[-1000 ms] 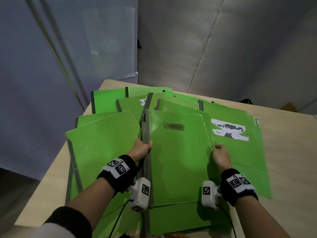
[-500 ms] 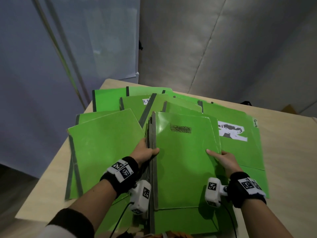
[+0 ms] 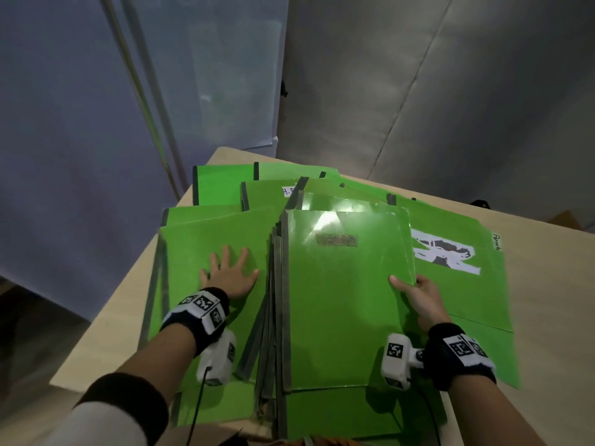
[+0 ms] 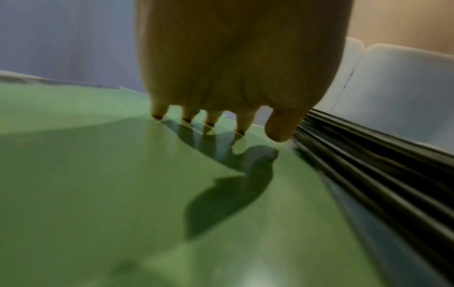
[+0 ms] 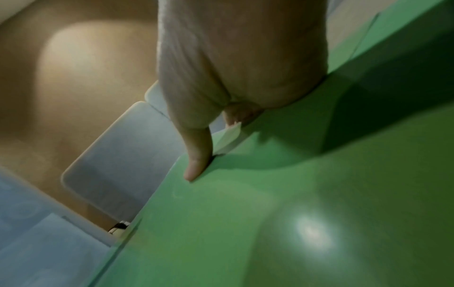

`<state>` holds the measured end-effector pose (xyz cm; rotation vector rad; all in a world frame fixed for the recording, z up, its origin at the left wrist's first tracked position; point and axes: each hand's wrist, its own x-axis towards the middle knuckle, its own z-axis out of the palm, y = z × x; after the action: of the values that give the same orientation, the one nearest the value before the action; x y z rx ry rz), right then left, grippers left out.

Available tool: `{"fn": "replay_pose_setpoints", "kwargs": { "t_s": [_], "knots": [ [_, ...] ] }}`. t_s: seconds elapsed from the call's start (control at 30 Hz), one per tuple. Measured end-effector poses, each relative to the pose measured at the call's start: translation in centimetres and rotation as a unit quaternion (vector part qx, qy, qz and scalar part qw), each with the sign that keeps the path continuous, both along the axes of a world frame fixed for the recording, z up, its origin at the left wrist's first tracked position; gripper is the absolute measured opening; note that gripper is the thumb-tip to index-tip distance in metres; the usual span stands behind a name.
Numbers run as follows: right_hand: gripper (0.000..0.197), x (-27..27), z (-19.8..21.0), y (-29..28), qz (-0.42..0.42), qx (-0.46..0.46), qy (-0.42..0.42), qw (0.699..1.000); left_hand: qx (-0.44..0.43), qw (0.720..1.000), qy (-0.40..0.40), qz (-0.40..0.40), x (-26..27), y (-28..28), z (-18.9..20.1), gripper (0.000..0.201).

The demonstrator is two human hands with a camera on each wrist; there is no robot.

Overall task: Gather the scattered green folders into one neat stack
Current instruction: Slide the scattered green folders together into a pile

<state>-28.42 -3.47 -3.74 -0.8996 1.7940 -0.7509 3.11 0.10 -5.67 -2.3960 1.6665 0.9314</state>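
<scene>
Several green folders with dark spines lie fanned over a light wooden table [image 3: 547, 284]. A pile of them, the centre stack [image 3: 344, 300], sits in the middle, its spines [image 4: 368, 165] stepped along the left side. My left hand [image 3: 230, 272] lies flat with spread fingers on the left folder [image 3: 199, 246], just beside those spines; its fingertips [image 4: 186, 119] touch the cover. My right hand [image 3: 415, 291] pinches the stack's right edge, thumb [image 5: 196, 165] on the top cover [image 5: 294, 213], the other fingers hidden beneath.
A folder with a torn white label [image 3: 450, 255] lies under the stack at the right. More folders [image 3: 222, 185] lie at the back left near the table's far corner. The table's left edge [image 3: 122, 300] drops off close to the left folder. Grey walls stand behind.
My left hand let go of the stack's spine side and moved left to lie flat on the left folder. My right hand stayed at the stack's right edge, thumb now on top.
</scene>
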Motion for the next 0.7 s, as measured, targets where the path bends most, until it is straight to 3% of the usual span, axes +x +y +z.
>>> {"fn": "replay_pose_setpoints", "kwargs": {
  "t_s": [0.1, 0.17, 0.23, 0.3, 0.4, 0.6, 0.7],
  "knots": [
    [0.077, 0.9, -0.4, -0.1, 0.002, 0.01, -0.02, 1.0, -0.018, 0.992, 0.127, -0.019, -0.1, -0.5, 0.8, 0.053],
    [0.077, 1.4, -0.6, -0.1, -0.001, 0.013, -0.021, 1.0, -0.065, 0.971, 0.221, 0.063, 1.3, -0.4, 1.2, 0.053],
    [0.076, 1.6, -0.8, -0.1, -0.011, 0.013, -0.014, 1.0, -0.128, 0.965, 0.152, 0.171, 3.3, 0.1, 1.1, 0.058],
    [0.076, 1.5, -0.7, -0.3, -0.022, 0.01, -0.009, 1.0, -0.116, 0.96, 0.061, 0.247, 4.3, 0.6, 0.9, 0.065],
    [0.076, 1.2, -0.5, -0.7, -0.018, 0.019, -0.006, 1.0, -0.067, 0.95, 0.066, 0.299, 3.7, 0.6, 0.9, 0.067],
    [0.073, 1.2, -0.7, -1.0, -0.062, 0.035, -0.044, 0.997, -0.1, 0.959, 0.046, 0.261, 2.8, -1.4, -0.3, 0.042],
    [0.073, 2.6, -0.4, -1.3, -0.046, 0.039, -0.039, 0.997, -0.137, 0.947, 0.15, 0.25, 1.3, -2.7, -2.3, 0.04]
  ]
}}
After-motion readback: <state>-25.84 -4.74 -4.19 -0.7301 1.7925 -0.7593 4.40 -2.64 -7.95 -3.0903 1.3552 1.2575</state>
